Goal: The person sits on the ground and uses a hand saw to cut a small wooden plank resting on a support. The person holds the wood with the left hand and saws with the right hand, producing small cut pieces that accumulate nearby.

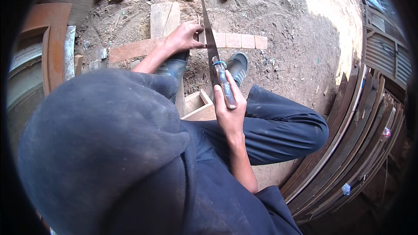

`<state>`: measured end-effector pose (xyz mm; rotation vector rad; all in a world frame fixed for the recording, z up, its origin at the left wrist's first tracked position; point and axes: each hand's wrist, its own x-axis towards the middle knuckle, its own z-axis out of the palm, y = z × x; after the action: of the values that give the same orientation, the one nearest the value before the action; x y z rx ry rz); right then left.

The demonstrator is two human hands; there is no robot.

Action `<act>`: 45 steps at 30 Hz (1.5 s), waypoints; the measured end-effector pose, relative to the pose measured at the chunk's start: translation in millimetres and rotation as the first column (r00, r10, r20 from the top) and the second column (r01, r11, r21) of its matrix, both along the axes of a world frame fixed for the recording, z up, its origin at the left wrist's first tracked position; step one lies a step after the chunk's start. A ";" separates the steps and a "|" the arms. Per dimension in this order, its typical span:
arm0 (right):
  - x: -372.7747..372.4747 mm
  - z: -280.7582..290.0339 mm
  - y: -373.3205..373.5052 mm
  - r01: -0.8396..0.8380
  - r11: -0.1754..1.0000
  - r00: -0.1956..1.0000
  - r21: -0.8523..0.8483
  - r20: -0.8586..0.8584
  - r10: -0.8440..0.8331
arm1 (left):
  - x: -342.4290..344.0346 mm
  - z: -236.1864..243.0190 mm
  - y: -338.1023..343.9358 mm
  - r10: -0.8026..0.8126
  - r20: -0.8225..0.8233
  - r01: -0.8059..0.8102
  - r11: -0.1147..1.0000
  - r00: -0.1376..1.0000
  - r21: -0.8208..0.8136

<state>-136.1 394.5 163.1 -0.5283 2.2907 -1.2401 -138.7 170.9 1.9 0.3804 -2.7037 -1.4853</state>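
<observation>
Dirt ground (pixel 300 56): left edge, brown framed wooden panel (pixel 58 39), pale weathered board (pixel 69 52) just beside it. Right edge, long dark planks (pixel 348 148) piled lengthwise, bluish-white scrap (pixel 346 189) on them. Far right corner, corrugated sheeting (pixel 379 54).

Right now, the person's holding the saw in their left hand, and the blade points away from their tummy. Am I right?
Not quite: the saw is in the person's right hand, not the left hand. The head view shows this. The blade does point away from their tummy, as you said.
</observation>
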 end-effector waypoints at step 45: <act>-77.7 76.2 33.5 0.482 0.784 0.864 -0.391 0.064 -0.499 | -28.3 -13.6 22.6 -0.180 0.141 0.228 0.804 0.974 -0.550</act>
<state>-213.7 428.0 239.3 -0.0687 2.2944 -1.9897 -167.0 193.5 -11.8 0.1188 -3.1481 -0.6238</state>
